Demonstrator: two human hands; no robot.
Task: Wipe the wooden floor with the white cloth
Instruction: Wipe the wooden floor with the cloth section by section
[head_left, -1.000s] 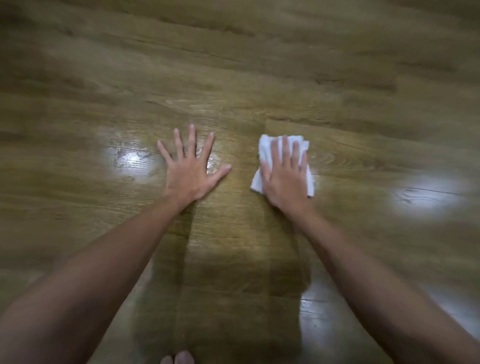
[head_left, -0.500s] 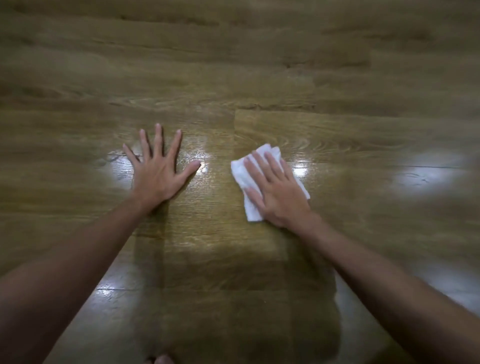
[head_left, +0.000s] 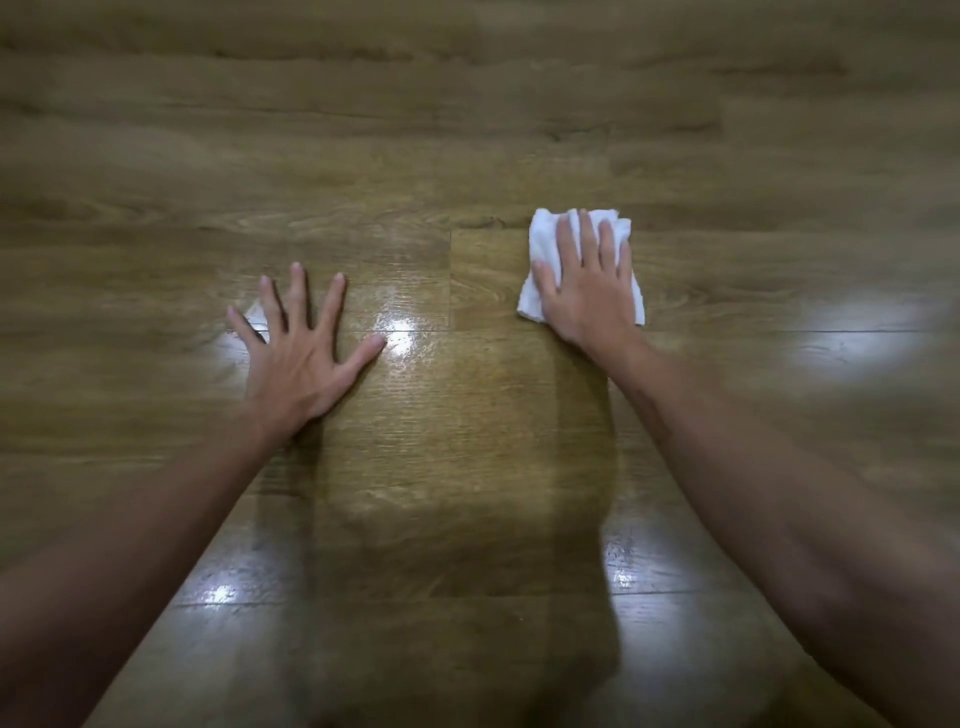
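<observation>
Fingers (head_left: 298, 291) spread wide on our left hand (head_left: 298, 358), flat on the wooden floor (head_left: 467, 441) at about nine o'clock from the glossy patch between our arms, propping us up and holding nothing. Further out, at one o'clock, our right hand (head_left: 589, 296) lies palm-down on the white cloth (head_left: 543, 249), fingers straight and slightly parted, pressing it to the boards rather than gripping it. The folded cloth looks soft, light and limp, so we judge it will bunch or slip out unless the whole palm keeps weight on its middle; the shiny floor seems slick, so it should glide easily. Against half a second ago, the cloth and right hand have swept out to the right and farther away, the fingers now pointing to twelve o'clock, while the left hand keeps its brace.
</observation>
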